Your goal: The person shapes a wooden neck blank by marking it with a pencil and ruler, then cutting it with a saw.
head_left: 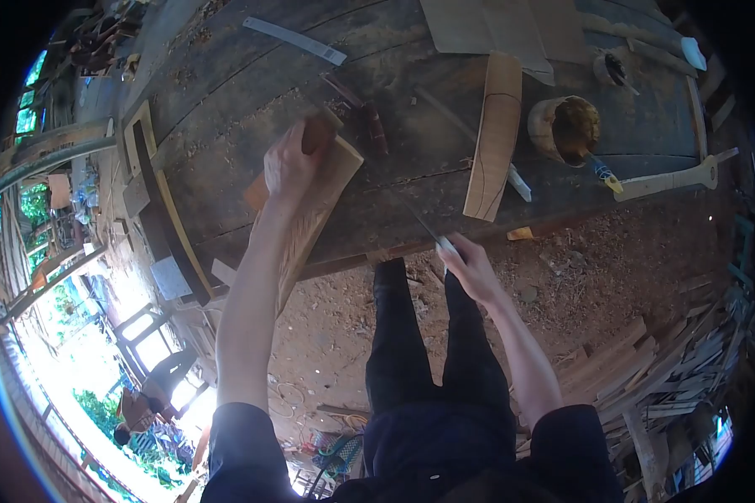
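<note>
From where I sit, the relation that matters is between the right hand [473, 272] and the plank [312, 220]. The plank lies to the left of those fingers, well apart from them, with a bare stretch of the dark surface [226, 109] between. Its long axis slants: the far end points away and to the right, while the near end runs back toward my side, past the edge of the surface and partly hidden by the left forearm.

The left hand [290, 168] is clearly the nearer one, over the plank's far part. Its fingers are curled tight around a brown piece [318, 134] that sticks out on the far side; it is blurred, so I cannot tell exactly what it is or whether it touches the plank.

My right fingers are closed on the pale handle of a thin tool [441, 240], just off the near edge. Its narrow dark end points away and to the left, toward the plank's side, without touching it.

To the right of the plank, well apart from it, lies a marked board [493, 138], with a round pot [564, 130] beside it.
</note>
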The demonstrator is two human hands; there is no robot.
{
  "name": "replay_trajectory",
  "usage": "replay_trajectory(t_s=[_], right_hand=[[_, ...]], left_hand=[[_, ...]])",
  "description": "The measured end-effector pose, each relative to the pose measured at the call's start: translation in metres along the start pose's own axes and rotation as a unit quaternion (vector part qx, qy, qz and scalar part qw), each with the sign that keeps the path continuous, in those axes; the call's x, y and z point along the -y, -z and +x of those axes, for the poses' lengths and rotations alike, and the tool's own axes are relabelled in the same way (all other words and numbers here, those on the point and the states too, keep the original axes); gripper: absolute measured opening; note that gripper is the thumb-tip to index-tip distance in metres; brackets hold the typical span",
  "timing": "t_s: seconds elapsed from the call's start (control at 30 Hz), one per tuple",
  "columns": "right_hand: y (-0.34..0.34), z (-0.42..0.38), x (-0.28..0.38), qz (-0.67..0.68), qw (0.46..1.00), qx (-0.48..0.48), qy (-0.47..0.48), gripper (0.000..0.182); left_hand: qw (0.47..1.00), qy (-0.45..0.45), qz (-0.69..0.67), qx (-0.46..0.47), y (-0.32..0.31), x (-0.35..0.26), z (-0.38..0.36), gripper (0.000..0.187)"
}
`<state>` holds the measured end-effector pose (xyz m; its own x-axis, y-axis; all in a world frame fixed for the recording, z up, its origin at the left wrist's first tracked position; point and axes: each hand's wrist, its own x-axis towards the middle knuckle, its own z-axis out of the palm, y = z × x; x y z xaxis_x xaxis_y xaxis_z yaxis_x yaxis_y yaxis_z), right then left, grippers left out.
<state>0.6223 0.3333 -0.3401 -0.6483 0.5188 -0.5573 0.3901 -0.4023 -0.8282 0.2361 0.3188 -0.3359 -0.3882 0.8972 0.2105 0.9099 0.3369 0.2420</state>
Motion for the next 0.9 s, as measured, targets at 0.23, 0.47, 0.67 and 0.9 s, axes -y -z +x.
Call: replay_trajectory(t_s=[0.23, 0.47, 0.67, 0.9], right_hand=[[-0.057, 0.147, 0.083, -0.039, 0.996, -0.019, 0.075, 0.070], [-0.064, 0.126, 0.081, 0.015, 0.998, -0.029, 0.059, 0.070], [-0.073, 0.129, 0.069, 0.012, 0.998, -0.039, 0.054, 0.067], [-0.078, 0.125, 0.082, 0.006, 0.997, -0.057, 0.052, 0.066]], left_hand=[[1.000, -0.013, -0.016, -0.014, 0.003, -0.007, 0.002, 0.043], [0.999, 0.000, -0.013, 0.032, 0.009, -0.011, -0.002, 0.043], [0.999, -0.031, -0.013, -0.002, 0.004, -0.006, -0.003, 0.041], [0.999, -0.026, -0.019, -0.013, 0.005, -0.005, -0.001, 0.043]])
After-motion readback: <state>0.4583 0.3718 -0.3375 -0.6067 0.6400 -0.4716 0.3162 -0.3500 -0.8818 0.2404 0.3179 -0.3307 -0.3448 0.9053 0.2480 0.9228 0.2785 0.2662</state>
